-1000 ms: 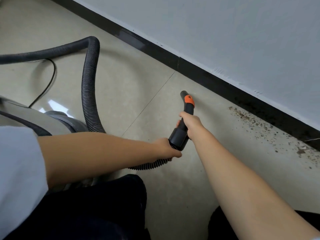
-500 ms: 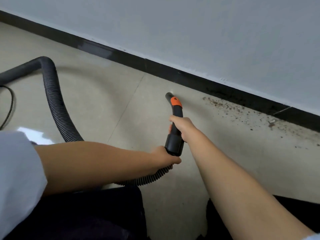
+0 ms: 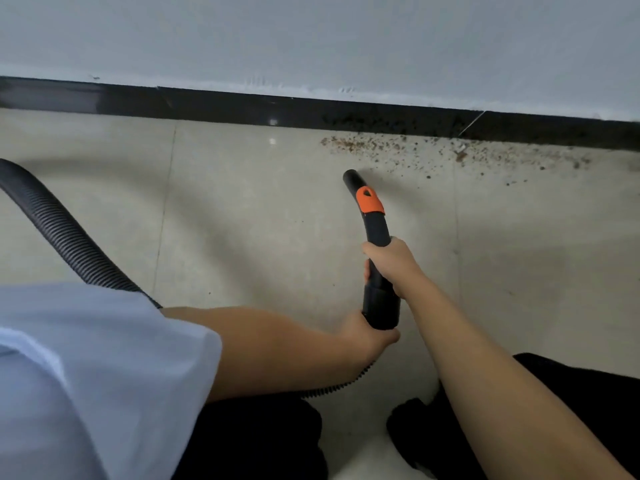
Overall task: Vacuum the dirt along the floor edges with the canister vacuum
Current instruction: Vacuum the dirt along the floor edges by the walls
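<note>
Single head view, looking forward and down, close over the floor (image 3: 242, 220); baseboard (image 3: 207, 105) running across the frame's upper part.

Readable text: none found.
Vacuum handle (image 3: 375, 233): no brand, label or number legible.
Orange slider (image 3: 370, 200): plain, unmarked.
Wall (image 3: 311, 39): no sign or writing.

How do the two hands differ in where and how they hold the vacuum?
The right hand wraps the rigid black handle tube below its orange collar; the left hand grips lower, where the ribbed hose joins. The right hand is nearer the nozzle and the dirt; the left hand sits nearer the body. Both are closed on the vacuum.
</note>
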A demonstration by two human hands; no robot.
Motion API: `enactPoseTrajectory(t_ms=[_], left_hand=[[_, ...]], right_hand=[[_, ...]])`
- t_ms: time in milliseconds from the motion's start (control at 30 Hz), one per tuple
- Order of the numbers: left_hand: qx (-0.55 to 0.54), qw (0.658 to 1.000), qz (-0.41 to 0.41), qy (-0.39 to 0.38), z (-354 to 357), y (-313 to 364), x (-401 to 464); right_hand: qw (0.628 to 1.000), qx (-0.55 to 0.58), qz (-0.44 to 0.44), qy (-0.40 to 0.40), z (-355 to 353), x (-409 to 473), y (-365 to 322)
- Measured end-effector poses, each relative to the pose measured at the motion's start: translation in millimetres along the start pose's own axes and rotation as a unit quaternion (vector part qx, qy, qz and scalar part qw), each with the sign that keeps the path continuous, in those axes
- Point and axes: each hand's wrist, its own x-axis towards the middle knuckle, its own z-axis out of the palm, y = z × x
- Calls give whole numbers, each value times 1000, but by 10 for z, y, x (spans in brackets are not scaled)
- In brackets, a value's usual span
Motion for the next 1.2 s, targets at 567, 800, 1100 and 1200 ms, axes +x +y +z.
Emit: enactPoseTrajectory(t_ms=[567, 800, 1100, 1200], left_hand=[[-23, 996, 34, -81, 764, 99, 316], [-38, 997, 32, -50, 571, 77, 325], [-67, 997, 41, -13, 150, -85, 211], [-65, 996, 60, -12, 146, -7, 181]], right_hand=[[987, 98, 6, 131, -894, 264, 492], [979, 202, 2, -29, -745, 180, 341], [988, 126, -27, -85, -225, 37, 91], [991, 114, -18, -61, -212, 69, 29]])
